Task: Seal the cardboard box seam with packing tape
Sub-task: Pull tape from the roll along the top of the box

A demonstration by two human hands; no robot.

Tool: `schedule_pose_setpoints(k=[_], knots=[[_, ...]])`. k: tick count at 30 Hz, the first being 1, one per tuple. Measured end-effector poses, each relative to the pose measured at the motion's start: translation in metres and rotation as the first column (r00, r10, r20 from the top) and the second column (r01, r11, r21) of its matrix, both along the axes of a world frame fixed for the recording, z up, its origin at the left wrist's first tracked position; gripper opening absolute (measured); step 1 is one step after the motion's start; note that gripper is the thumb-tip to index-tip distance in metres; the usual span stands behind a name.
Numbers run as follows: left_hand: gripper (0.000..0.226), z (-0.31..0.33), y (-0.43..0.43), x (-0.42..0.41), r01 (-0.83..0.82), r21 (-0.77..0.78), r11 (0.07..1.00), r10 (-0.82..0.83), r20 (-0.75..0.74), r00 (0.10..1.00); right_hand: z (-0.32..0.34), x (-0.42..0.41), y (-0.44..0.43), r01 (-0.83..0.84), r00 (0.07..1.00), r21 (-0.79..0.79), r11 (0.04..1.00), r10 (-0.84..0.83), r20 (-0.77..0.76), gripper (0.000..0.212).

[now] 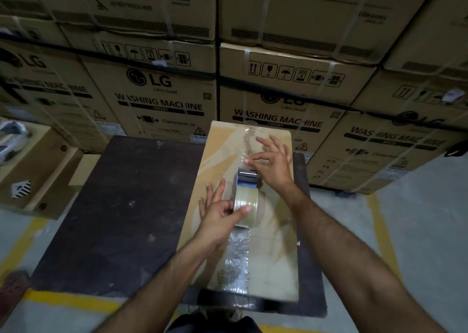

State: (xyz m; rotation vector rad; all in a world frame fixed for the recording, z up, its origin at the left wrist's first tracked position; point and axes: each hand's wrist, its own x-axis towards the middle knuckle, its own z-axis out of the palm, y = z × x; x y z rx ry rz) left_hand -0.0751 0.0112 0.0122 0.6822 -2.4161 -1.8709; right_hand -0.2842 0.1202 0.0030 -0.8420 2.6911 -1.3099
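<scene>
A flat brown cardboard box (276, 244) lies lengthwise on a dark table. A wrinkled strip of clear tape (236, 261) runs along its middle seam from the near edge. On the seam stands a roll of packing tape (247, 202). My left hand (219, 212) grips the roll from the left, thumb across its front. My right hand (272, 161) is just beyond the roll, thumb and forefinger pinching the pulled-out tape end (247, 160) over the seam. Old torn tape (249, 136) marks the far part of the seam.
The dark table (121, 218) holds the box on its right half. Stacked washing-machine cartons (164, 99) form a wall right behind the table. Smaller cartons (38, 170) stand at the left. Grey floor with yellow lines (385, 234) shows at the right and front.
</scene>
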Motion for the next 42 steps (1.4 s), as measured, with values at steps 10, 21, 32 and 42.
schedule_pose_setpoints(k=[10,21,32,42], knots=[[0.056,-0.019,0.003,0.012,0.051,-0.210,0.976,-0.070,-0.087,0.994,0.005,-0.040,-0.009,0.086,0.996,0.101,0.991,-0.086,-0.003,0.021],[0.060,-0.015,-0.007,0.000,0.087,-0.176,0.981,-0.093,-0.028,0.995,-0.003,-0.046,-0.024,0.037,0.998,0.113,0.993,-0.043,0.056,0.019],[0.020,0.018,-0.042,-0.037,-0.075,-0.204,0.976,0.081,0.023,0.996,-0.009,-0.055,-0.024,0.019,1.000,0.082,0.996,-0.021,0.019,0.019],[0.016,0.011,-0.078,-0.164,0.201,-0.317,0.927,-0.159,0.153,0.975,-0.015,-0.061,-0.021,-0.009,1.000,0.003,1.000,0.009,-0.017,0.020]])
